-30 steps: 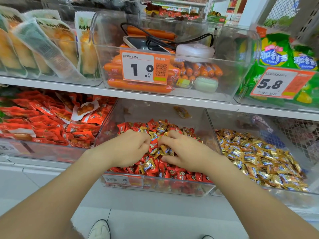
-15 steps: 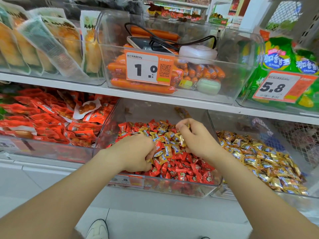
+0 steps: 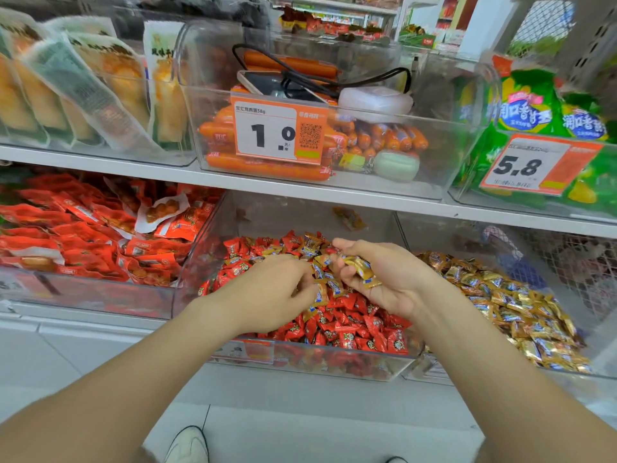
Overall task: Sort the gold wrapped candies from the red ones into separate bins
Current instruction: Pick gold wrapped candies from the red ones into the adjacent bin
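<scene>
A clear middle bin [image 3: 310, 364] on the lower shelf holds red wrapped candies [image 3: 350, 332] with gold wrapped candies [image 3: 322, 292] mixed in on top. To its right a second clear bin [image 3: 430, 374] holds a heap of gold candies [image 3: 521, 305]. My right hand [image 3: 384, 279] hovers over the middle bin, palm turned up, fingers curled around several gold candies [image 3: 360, 267]. My left hand [image 3: 270, 292] lies knuckles up on the pile, its fingertips pinching at gold candies; what it grips is hidden.
A bin of red snack packets [image 3: 83, 235] stands at the left. The upper shelf [image 3: 300, 188] just above carries a bin of orange sausages [image 3: 267, 168] with a phone, cable and price tag, plus green bags [image 3: 547, 118] at right. My shoe [image 3: 188, 446] shows on the floor.
My right hand has turned palm up and come back toward the left hand, now showing gold candies in it. The left hand has shifted slightly forward on the pile.
</scene>
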Available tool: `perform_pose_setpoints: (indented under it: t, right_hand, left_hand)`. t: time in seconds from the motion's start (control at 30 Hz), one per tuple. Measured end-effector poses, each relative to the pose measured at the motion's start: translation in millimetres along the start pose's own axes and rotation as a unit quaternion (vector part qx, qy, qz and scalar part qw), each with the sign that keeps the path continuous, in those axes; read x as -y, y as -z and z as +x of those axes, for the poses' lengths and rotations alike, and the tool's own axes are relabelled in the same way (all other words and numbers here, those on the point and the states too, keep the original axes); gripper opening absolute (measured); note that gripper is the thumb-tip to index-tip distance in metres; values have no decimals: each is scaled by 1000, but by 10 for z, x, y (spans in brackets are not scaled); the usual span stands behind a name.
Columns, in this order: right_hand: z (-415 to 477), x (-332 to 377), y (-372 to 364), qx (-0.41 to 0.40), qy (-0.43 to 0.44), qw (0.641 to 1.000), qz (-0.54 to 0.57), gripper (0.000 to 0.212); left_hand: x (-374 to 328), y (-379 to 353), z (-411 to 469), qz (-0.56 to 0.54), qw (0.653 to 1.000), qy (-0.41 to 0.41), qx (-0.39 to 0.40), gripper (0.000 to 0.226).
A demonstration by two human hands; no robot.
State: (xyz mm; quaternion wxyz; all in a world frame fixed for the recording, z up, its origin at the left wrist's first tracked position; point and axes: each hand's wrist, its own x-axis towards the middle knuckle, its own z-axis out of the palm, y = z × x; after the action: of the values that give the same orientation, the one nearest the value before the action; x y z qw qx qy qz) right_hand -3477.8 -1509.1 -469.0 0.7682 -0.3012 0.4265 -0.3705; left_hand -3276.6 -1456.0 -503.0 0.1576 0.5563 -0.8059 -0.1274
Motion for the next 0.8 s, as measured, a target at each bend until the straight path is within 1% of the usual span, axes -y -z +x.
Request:
perform_pose_setpoints:
  t: [0.03,0.1,0.17,0.27,0.3,0.33,0.37,0.4,0.47,0.5,0.53,0.63,0.73,0.8]
  right_hand:
    - [4,2,13,-5,-9,1000,-12,25]
    - [-1,-1,42,-19,-24,998,-53,32]
    - [-2,-8,58,-39,-21,993,-106,35]
    - [-20,-13,59,-71,22,972,-225,27]
    - [-24,-14,71,-78,51,956,-278,33]
    - [-26,-19,87,-84,89,932,-340,41]
    - [-36,-31,97,-89,134,897,-411,46]
    - [-29,-50,120,-103,183,842,-497,48]
    - [-5,-104,166,-142,258,698,-653,46]
    - [9,-138,170,-157,271,649,-693,46]
    - [31,-181,169,-164,270,625,-714,51]
    - [103,-327,143,-166,248,588,-752,72]
    - [117,-403,75,-165,236,550,-784,74]
    - [114,-404,42,-158,237,536,-795,65]
  left_hand:
    - [2,-35,8,7,1000,0,-3,23]
    - [20,-70,34,17,1000,15,14,40]
    - [32,-69,61,18,999,29,32,49]
    - [38,-59,65,22,998,39,49,62]
    - [31,-62,56,30,997,43,54,66]
    - [21,-67,48,41,996,47,56,67]
    - [-1,-71,42,53,996,51,57,67]
    - [-25,-75,42,64,995,55,57,65]
    - [-75,-89,60,80,993,64,56,60]
    - [-104,-89,74,91,992,69,57,56]
    - [-130,-84,86,101,990,72,60,50]
    - [-165,-58,116,80,990,83,83,26]
    - [-76,-51,94,65,990,89,91,31]
    - [-3,-42,63,36,991,91,89,33]
